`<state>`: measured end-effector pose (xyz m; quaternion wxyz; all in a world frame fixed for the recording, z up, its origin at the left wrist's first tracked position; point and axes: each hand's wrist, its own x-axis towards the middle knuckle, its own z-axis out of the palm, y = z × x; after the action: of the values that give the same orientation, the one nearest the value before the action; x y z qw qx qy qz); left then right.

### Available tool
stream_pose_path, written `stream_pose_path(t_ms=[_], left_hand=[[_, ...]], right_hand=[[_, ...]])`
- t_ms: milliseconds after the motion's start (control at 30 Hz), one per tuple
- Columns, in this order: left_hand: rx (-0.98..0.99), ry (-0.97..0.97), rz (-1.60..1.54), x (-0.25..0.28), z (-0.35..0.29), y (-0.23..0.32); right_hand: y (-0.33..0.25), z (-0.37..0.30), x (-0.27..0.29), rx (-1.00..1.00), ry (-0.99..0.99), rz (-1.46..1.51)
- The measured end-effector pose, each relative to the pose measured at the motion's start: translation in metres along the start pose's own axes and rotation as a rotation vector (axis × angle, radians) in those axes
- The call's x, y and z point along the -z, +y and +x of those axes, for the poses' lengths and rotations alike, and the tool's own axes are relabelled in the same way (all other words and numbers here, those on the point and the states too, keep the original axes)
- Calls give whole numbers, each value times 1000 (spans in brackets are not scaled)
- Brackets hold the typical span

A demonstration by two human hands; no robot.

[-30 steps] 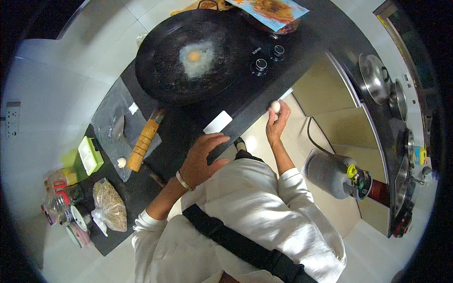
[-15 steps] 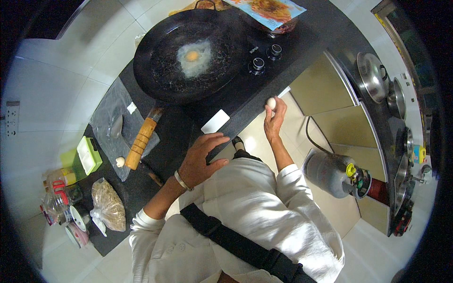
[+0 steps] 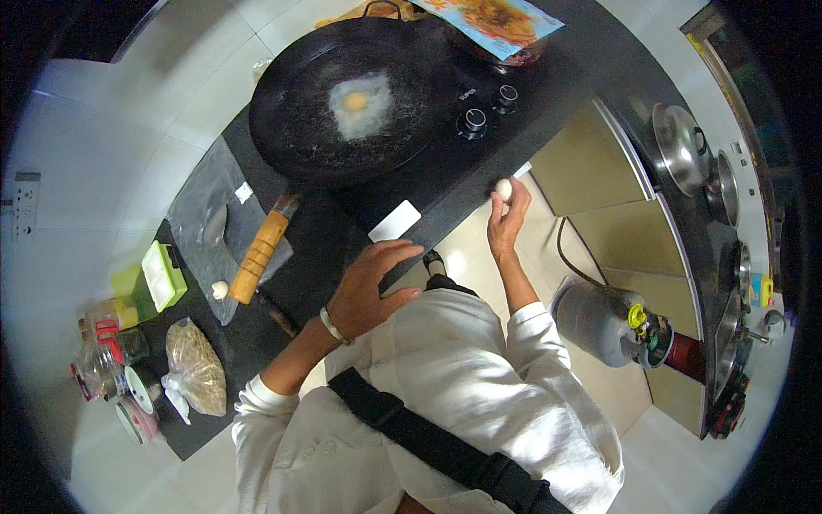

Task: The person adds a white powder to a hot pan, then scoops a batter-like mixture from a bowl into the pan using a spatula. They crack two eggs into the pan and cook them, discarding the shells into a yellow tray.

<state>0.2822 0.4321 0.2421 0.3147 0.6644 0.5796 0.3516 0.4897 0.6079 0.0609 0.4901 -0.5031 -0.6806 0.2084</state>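
The right hand point(image 3: 507, 224) is gripping an egg point(image 3: 503, 190); the left hand point(image 3: 364, 291) is hanging open.

The egg is resting in that right hand's pinch, near the front edge of the counter point(image 3: 591, 64), and the left hand is hovering near a flat white piece point(image 3: 395, 221). A broken egg point(image 3: 358, 104) is lying in a black wok point(image 3: 295, 124).

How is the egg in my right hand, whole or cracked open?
Apparently whole: the egg looks rounded, unbroken where visible; fingers hide the rest.
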Motion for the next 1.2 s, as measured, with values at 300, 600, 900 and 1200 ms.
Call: stream_pose_path(t_ms=[300, 600, 900, 1200], left_hand=[[-39, -14, 36, 5, 0, 9], [22, 106, -140, 36, 8, 49], [79, 195, -145, 94, 33, 74], [151, 49, -293, 124, 79, 19]], right_hand=[[-36, 11, 8, -218, -7, 394], [-173, 72, 55, -685, -539, 1211], [-228, 93, 41, -741, -935, 1228], [-269, 112, 10, -686, -1075, 1069]])
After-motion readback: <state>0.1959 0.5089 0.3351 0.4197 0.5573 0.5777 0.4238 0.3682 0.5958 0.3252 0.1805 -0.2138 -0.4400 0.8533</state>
